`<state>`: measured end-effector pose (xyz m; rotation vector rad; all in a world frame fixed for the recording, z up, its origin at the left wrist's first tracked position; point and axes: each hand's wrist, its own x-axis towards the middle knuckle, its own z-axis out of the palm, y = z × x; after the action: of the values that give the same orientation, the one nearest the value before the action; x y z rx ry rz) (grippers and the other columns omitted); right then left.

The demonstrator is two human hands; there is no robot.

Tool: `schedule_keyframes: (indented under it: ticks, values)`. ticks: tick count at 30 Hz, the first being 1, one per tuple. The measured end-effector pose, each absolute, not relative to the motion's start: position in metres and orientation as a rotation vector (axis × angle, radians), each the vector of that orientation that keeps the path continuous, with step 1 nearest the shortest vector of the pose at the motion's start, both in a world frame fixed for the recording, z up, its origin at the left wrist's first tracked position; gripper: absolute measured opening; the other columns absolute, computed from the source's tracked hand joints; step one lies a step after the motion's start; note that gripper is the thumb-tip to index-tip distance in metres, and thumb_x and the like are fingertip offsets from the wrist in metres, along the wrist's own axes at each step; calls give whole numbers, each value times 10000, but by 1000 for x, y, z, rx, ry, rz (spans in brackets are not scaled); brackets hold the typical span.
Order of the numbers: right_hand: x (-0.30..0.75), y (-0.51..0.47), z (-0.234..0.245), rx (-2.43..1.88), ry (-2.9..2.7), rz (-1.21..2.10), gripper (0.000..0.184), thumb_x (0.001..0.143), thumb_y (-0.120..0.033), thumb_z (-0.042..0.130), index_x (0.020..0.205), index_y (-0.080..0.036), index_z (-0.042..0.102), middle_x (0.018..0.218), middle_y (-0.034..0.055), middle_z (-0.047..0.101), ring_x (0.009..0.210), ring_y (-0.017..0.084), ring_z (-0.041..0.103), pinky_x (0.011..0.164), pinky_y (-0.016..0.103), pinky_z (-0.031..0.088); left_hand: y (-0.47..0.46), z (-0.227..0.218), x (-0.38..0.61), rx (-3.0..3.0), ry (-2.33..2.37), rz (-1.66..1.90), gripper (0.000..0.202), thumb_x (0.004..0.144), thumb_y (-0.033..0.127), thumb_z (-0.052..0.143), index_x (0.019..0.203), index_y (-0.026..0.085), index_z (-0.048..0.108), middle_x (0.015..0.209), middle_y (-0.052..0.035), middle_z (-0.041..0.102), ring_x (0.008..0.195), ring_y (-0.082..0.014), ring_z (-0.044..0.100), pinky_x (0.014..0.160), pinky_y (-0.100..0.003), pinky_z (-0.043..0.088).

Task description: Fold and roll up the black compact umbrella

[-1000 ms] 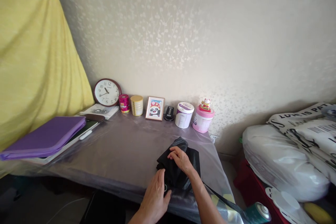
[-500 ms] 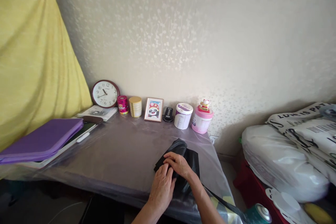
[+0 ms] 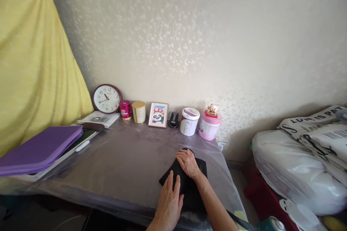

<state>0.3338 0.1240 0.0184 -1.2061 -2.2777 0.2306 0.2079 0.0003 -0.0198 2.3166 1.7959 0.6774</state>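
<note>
A black piece of thin, pliable material (image 3: 202, 168), perhaps a folded bag, lies on the near right part of the table; its exact kind is unclear. My left hand (image 3: 169, 200) rests on its near left side, fingers stretched forward and apart. On the far part of the black material lies my right hand (image 3: 188, 163), palm down, with fingers laid out over it. Neither hand grips it. Both hands and my right forearm hide portions of it. A black strap (image 3: 240, 220) runs off towards the lower right.
Along the wall stand a clock (image 3: 107, 98), a pink can (image 3: 125, 110), a yellow-lidded jar (image 3: 139, 112), a panda picture frame (image 3: 158, 114) and two tubs (image 3: 189, 124). Purple folders (image 3: 40, 148) lie left. White bags (image 3: 292, 168) and a spray can (image 3: 272, 223) are right.
My right hand has moved forward and flattened over the far part of the black material. My left hand has drawn back slightly, its fingers straighter. The material lies flatter and smoother.
</note>
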Motion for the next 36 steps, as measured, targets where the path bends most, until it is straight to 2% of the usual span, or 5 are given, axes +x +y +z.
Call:
schedule_keyframes:
  ticks: [7, 10, 13, 22, 36]
  values:
    - [340, 162, 21, -1358, -2223, 304, 293, 901, -257, 385, 861, -231, 674, 966, 19, 696, 988, 170, 579, 944, 322, 362, -2, 5, 207, 2219, 1780, 408, 566, 832, 208, 409, 1382, 168, 279, 1434, -179, 300, 1250, -271, 406, 991, -429, 372]
    - [346, 165, 26, -1445, -2132, 251, 312, 906, -258, 363, 838, -211, 665, 911, 75, 693, 908, 203, 603, 898, 358, 393, -3, 10, 209, 2187, 1811, 378, 594, 825, 175, 409, 1395, 150, 242, 1437, -176, 296, 1235, -270, 420, 990, -414, 372]
    - [349, 148, 30, -1505, -2005, 160, 339, 922, -264, 317, 934, -172, 643, 1004, 134, 659, 978, 242, 573, 905, 410, 383, -3, 6, 210, 2198, 1841, 398, 615, 822, 164, 409, 1401, 116, 207, 1425, -180, 317, 1219, -272, 434, 981, -406, 381]
    - [348, 94, 16, -1320, -1961, 147, 302, 864, -235, 394, 1049, -173, 625, 1187, 110, 601, 1157, 236, 498, 997, 438, 358, -3, -12, 212, 2330, 1924, 529, 590, 820, 160, 397, 1388, 109, 247, 1384, -190, 380, 1165, -283, 479, 934, -412, 417]
    - [423, 42, -2, -1845, -1341, 597, 375, 762, -478, 390, 876, -208, 624, 749, 68, 685, 678, 229, 654, 608, 316, 484, -9, 10, 206, 2278, 1834, 376, 645, 825, 238, 367, 1411, 81, 148, 1421, -204, 310, 1202, -294, 439, 945, -401, 384]
